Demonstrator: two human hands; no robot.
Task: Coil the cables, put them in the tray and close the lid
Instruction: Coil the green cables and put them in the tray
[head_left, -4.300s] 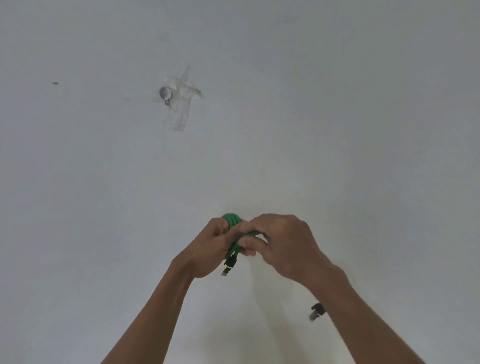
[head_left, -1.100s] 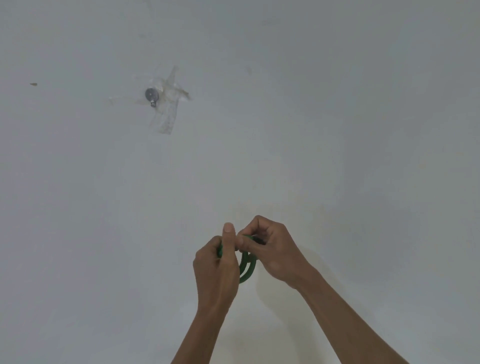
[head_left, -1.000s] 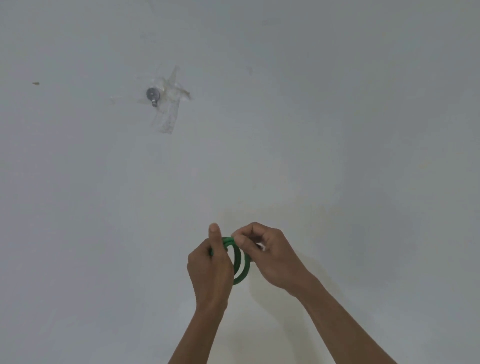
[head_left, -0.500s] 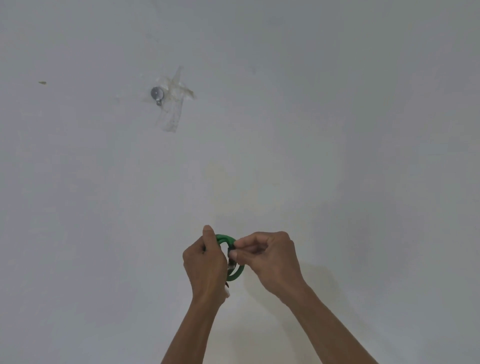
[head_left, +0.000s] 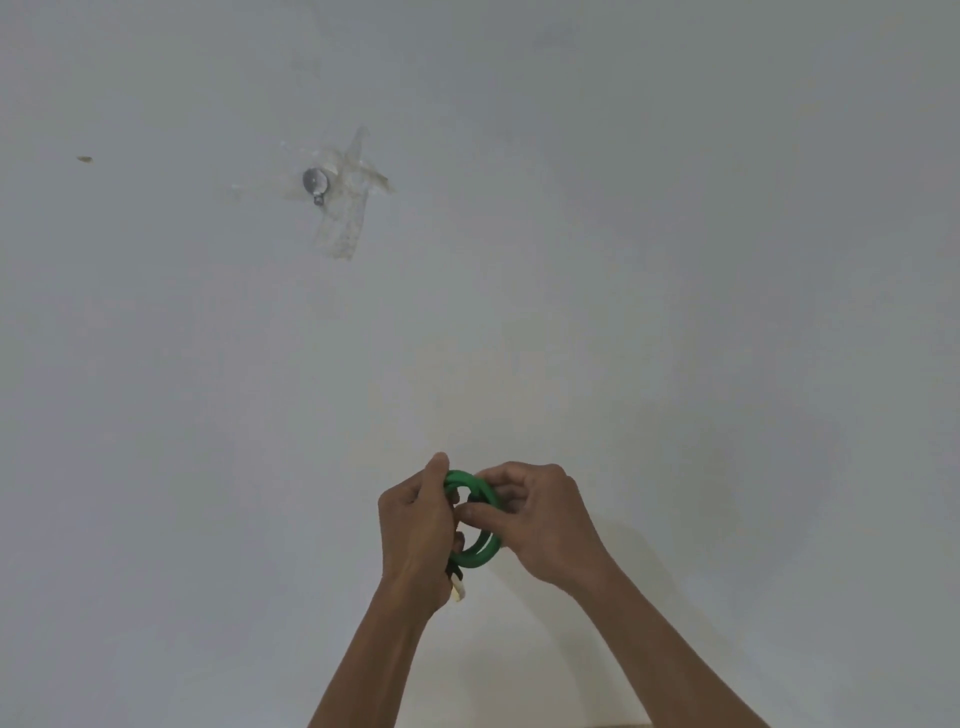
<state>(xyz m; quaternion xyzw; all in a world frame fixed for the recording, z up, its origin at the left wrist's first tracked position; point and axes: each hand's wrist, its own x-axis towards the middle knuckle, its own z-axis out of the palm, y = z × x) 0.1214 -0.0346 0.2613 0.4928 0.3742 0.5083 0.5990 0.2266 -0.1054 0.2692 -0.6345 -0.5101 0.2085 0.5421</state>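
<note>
Both hands meet low in the view, just right of centre, in front of a plain white surface (head_left: 675, 260). The left hand (head_left: 415, 535) is closed around the left side of a green cable (head_left: 475, 558), thumb raised along the top of the coil and fingers (head_left: 457, 543) wrapped through it. The right hand (head_left: 540, 525) grips the right side of the same coil, thumb and forefinger pinching across the strands near the middle. The cable is wound into a small oval of roughly two or three loops, held in the air between the two hands, touching both. The long axis of the oval runs from upper left to lower right, slightly tilted from vertical, with the open face of the loop turned toward the camera. One end of the cable hangs below the left hand: a dark sleeve with a pale plug (head_left: 458, 590) pointing down and slightly to the right. The other end is hidden by the hands. High on the surface, well apart from the hands, a small round metal fitting (head_left: 316, 182) sits under crossed strips of clear tape (head_left: 348, 208). A tiny brown mark (head_left: 85, 159) lies far to the left.
</note>
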